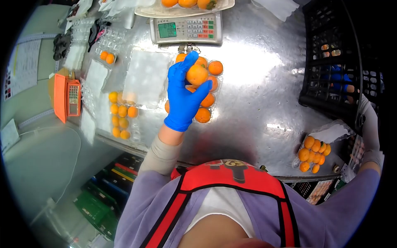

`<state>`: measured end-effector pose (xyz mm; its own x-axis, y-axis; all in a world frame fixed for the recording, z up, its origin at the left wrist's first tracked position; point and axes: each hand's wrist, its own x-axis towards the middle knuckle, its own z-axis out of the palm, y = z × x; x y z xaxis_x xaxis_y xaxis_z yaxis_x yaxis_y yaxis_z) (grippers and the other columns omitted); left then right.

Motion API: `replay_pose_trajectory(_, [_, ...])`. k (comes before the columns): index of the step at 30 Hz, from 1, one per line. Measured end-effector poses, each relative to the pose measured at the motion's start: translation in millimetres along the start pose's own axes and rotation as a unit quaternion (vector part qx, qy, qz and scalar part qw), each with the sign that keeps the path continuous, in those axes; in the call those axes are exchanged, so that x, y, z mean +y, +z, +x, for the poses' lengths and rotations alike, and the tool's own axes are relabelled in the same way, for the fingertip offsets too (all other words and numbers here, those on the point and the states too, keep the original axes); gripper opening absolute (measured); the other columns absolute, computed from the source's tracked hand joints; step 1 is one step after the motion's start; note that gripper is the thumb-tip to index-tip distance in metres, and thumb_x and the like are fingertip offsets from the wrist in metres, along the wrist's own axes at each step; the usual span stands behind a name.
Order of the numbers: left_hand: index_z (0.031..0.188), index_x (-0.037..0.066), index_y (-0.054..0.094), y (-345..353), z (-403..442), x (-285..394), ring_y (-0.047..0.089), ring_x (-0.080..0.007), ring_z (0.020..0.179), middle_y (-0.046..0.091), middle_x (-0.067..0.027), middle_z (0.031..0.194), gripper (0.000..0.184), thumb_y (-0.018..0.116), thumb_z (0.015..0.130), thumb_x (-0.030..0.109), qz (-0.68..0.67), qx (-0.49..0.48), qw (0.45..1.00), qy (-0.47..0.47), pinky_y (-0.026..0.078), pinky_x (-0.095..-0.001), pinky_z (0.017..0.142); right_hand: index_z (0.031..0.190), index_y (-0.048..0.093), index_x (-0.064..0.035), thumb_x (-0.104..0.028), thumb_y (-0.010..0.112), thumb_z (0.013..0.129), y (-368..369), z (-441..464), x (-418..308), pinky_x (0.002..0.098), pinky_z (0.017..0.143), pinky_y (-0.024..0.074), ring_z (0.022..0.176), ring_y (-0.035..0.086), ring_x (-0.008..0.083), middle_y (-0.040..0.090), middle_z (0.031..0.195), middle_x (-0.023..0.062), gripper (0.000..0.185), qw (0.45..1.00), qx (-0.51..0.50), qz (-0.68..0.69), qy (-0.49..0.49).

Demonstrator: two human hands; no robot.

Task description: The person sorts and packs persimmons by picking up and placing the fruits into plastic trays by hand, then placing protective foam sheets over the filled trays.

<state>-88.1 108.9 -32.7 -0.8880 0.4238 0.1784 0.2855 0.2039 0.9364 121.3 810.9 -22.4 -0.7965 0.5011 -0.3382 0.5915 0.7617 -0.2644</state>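
My left hand, in a blue glove, has its thumb and fingers around an orange fruit. It is above a clear plastic tray holding several more oranges, partly covered by the hand. My right arm reaches into the black mesh crate on the right. Blue glove patches of my right hand show through the mesh, but its fingers are too hidden to read. A few orange pieces are visible inside the crate.
Behind the tray is a scale with a fruit tray on its plate. Empty clear trays and packed small oranges lie left, near an orange scale. Another fruit pack sits at the front right edge.
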Motion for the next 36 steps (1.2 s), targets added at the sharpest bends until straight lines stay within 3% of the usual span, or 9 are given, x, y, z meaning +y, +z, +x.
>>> replay_pose_trajectory(5, [0.132,0.008,0.04,10.9,-0.6,11.8,0.049,-0.0185,0.108,0.048,-0.0074,0.118,0.068,0.072,0.071,0.006,-0.055,0.031,0.998,-0.024,0.04,-0.0315,0.094,0.13,0.045,-0.0039,-0.03,0.054,0.089,0.8,4.2,5.5,0.0289,0.095,0.0392,0.113,0.05,0.0224,0.053,0.122,0.016,0.05,1.0,0.0,0.005,0.006])
replay_pose_trajectory(17, [0.133,0.008,0.036,6.5,-7.8,24.4,0.049,-0.0191,0.115,0.049,-0.0091,0.123,0.07,0.068,0.072,-0.003,-0.235,-0.037,0.968,-0.075,0.041,-0.0308,0.095,0.131,0.043,-0.0022,-0.03,0.057,0.087,-2.2,8.7,27.2,0.0286,0.094,0.0399,0.11,0.051,0.0217,0.054,0.12,0.0158,0.054,1.0,0.009,0.015,0.021])
replay_pose_trajectory(19, [0.133,0.007,0.037,4.6,-7.2,28.3,0.047,-0.0195,0.117,0.048,-0.0099,0.127,0.068,0.066,0.073,-0.003,-0.333,-0.058,0.931,-0.135,0.041,-0.0313,0.096,0.131,0.043,-0.0019,-0.03,0.057,0.086,-2.0,10.1,29.5,0.0286,0.093,0.04,0.11,0.051,0.0216,0.054,0.119,0.0157,0.055,1.0,0.009,0.017,0.021])
replay_pose_trajectory(26, [0.13,0.007,0.043,6.2,-13.2,9.5,0.047,-0.0206,0.117,0.046,-0.0099,0.131,0.053,0.061,0.08,0.013,-0.449,-0.094,0.871,-0.173,0.041,-0.031,0.095,0.131,0.042,-0.0008,-0.03,0.058,0.085,0.3,19.1,45.9,0.0284,0.092,0.0404,0.108,0.051,0.0212,0.055,0.118,0.0156,0.057,0.999,0.011,0.024,0.031])
replay_pose_trajectory(28, [0.129,0.007,0.043,4.7,-14.4,3.9,0.05,-0.0203,0.113,0.047,-0.0099,0.13,0.051,0.059,0.082,0.021,-0.522,-0.115,0.813,-0.232,0.044,-0.0294,0.09,0.131,0.042,-0.0005,-0.03,0.059,0.085,1.1,22.4,48.9,0.0283,0.092,0.0405,0.107,0.051,0.0211,0.055,0.118,0.0156,0.057,0.999,0.009,0.027,0.033])
replay_pose_trajectory(32, [0.129,0.006,0.042,9.4,-14.6,-4.6,0.054,-0.019,0.104,0.049,-0.0109,0.126,0.053,0.059,0.083,0.026,-0.558,-0.099,0.781,-0.264,0.048,-0.026,0.082,0.131,0.041,0.0001,-0.03,0.06,0.085,0.0,24.5,55.8,0.0282,0.092,0.0408,0.106,0.052,0.0209,0.055,0.117,0.0155,0.059,0.999,0.011,0.029,0.037])
replay_pose_trajectory(36, [0.13,0.004,0.04,10.2,-12.3,-6.3,0.058,-0.0181,0.095,0.052,-0.0124,0.117,0.055,0.056,0.087,0.035,-0.622,-0.109,0.715,-0.3,0.051,-0.0224,0.074,0.131,0.04,0.0007,-0.03,0.06,0.084,-0.8,26.6,61.7,0.0281,0.091,0.041,0.105,0.052,0.0207,0.055,0.116,0.0154,0.06,0.998,0.015,0.031,0.043])
